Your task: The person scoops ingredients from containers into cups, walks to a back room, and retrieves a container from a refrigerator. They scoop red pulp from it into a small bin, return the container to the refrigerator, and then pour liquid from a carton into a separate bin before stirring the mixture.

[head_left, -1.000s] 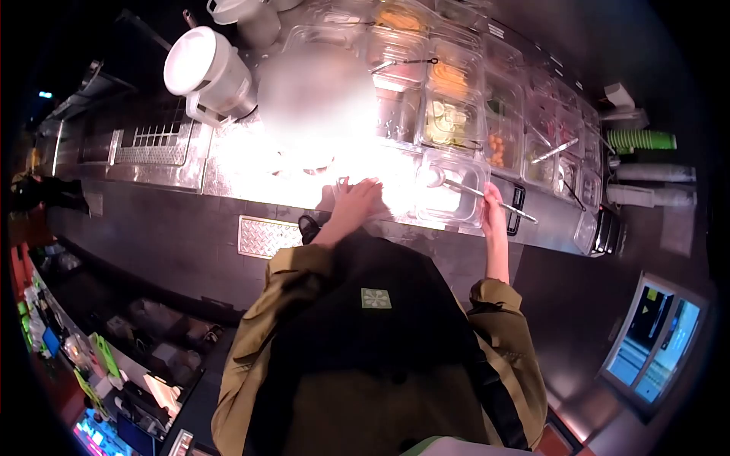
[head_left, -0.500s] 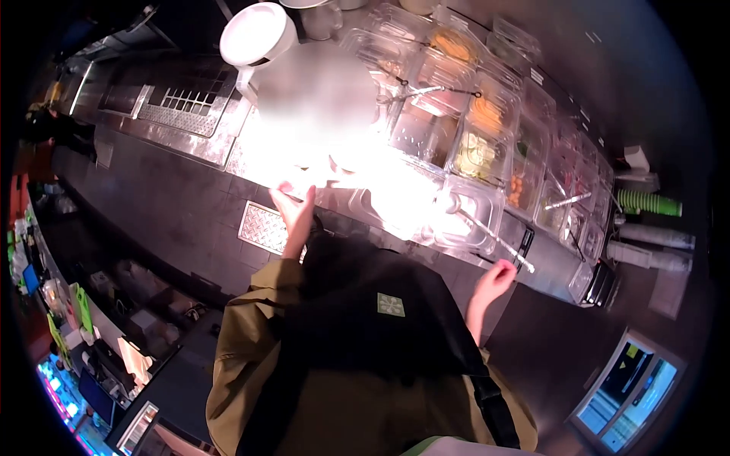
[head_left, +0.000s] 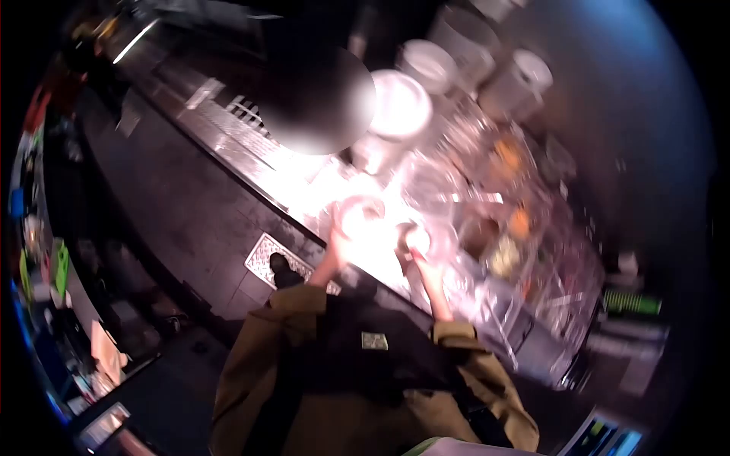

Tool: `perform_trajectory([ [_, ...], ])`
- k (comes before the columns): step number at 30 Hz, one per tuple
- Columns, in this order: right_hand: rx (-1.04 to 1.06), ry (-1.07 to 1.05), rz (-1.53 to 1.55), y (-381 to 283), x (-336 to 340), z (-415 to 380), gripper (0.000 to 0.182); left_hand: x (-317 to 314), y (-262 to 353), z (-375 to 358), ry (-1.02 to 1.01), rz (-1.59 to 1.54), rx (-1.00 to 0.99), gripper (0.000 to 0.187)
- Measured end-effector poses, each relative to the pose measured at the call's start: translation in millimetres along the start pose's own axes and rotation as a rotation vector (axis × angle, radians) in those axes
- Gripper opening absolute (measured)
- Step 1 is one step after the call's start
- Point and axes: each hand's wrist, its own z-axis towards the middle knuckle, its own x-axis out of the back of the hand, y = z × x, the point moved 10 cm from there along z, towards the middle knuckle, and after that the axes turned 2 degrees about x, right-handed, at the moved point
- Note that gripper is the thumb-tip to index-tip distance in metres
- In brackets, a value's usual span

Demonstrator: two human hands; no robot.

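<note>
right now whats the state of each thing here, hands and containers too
left hand: raised at the counter edge, beside a bright round cup; grip lost in glare
right hand: at the counter edge, grip lost in glare
round cup: upright, overexposed
white lidded jug: upright, lid on
ingredient tubs: open, food inside, blurred

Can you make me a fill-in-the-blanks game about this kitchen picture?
1. Both hands, the left hand and the right hand, are at the brightly ____ part of the counter.
2. The person's jacket sleeve is ____ in colour.
3. The big round lid is ____.

Missing words: lit; brown; white
</note>
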Motion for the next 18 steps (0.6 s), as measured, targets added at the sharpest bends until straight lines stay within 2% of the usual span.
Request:
perform_trajectory([
  [1, -0.192, 0.113, 0.228, 17.9, -11.0, -17.9, 0.067, 18.0, 2.0, 1.1, -0.033, 0.162, -0.073, 0.074],
  [2, -0.055, 0.235, 0.026, -8.3, 2.0, -14.3, 0.076, 47.4, 19.7, 7.3, -0.018, 0.099, -0.087, 0.072],
  [3, -0.303, 0.319, 0.424, 10.2, -6.0, -27.9, 0.079, 80.3, 37.2, 12.9, -0.008, 0.040, -0.103, 0.069],
  [5, -0.402, 0.307, 0.374, -28.3, 0.8, -22.6, 0.081, 136.5, 6.1, 12.8, -0.107, -0.076, -0.086, 0.077],
  [6, -0.416, 0.351, 0.209, -52.0, 9.3, -25.5, 0.081, 166.3, -14.5, 9.2, -0.138, -0.099, -0.071, 0.082],
  [7, -0.473, 0.363, 0.254, -85.9, 13.5, -19.0, 0.082, 208.3, -14.7, 18.3, -0.168, -0.043, -0.070, 0.085],
  [9, -0.429, 0.460, 0.405, -150.0, 7.1, -19.9, 0.085, 298.2, 7.8, 39.1, -0.267, 0.082, -0.088, 0.089],
  [10, -0.434, 0.455, 0.381, -186.1, -2.8, -18.8, 0.087, 341.3, -1.9, 45.3, -0.279, 0.156, -0.101, 0.087],
  [11, -0.435, 0.449, 0.353, -217.5, -17.0, -12.0, 0.089, 389.8, -7.0, 51.8, -0.226, 0.179, -0.111, 0.086],
  [14, -0.326, 0.339, -0.023, -314.6, -79.8, 6.9, 0.083, 536.8, -42.9, 80.1, -0.127, 0.297, 0.015, 0.086],
  [18, -0.423, 0.222, 0.101, -442.1, -214.7, 94.0, 0.086, 745.1, -96.4, 125.7, 0.115, 0.334, 0.187, 0.085],
])
